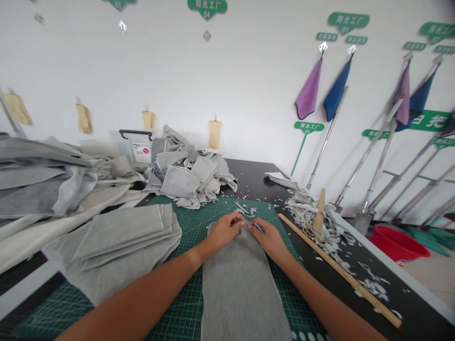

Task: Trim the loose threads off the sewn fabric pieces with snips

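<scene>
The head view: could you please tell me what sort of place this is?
Probably a textile workshop: a grey cloth panel lies on a green cutting mat, and a wall sign reads "Sunshine Factory" in Chinese.

The cloth panel lies on the cutting mat, before the grip. The cloth stack lies left of the grip; the cloth heap, behind-left. The wooden strip lies right of the grip, offcuts beyond.
</scene>
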`<state>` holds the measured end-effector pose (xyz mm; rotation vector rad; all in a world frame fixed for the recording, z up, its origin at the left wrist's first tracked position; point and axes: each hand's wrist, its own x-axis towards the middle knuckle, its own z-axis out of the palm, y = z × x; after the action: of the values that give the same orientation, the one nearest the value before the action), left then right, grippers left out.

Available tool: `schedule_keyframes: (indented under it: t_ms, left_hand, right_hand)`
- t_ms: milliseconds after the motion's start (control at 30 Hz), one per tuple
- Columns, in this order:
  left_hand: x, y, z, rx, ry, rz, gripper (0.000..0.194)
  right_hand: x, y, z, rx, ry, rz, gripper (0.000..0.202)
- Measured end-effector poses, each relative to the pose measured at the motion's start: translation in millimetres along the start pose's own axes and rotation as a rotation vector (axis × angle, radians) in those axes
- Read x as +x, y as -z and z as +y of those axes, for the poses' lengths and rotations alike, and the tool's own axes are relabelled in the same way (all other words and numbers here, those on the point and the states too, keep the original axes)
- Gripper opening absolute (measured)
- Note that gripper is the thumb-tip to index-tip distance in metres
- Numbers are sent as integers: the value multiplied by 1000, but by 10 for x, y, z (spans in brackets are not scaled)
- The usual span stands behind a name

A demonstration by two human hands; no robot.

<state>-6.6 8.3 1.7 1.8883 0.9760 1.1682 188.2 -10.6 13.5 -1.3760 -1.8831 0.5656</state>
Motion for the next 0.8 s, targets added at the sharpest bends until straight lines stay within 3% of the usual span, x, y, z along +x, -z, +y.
schedule_keyframes:
  t_ms: [800]
  left_hand:
    - [37, 26, 23, -77, 12, 23, 21]
  right_hand:
    - [-18, -28, 30, -45, 13, -40, 35]
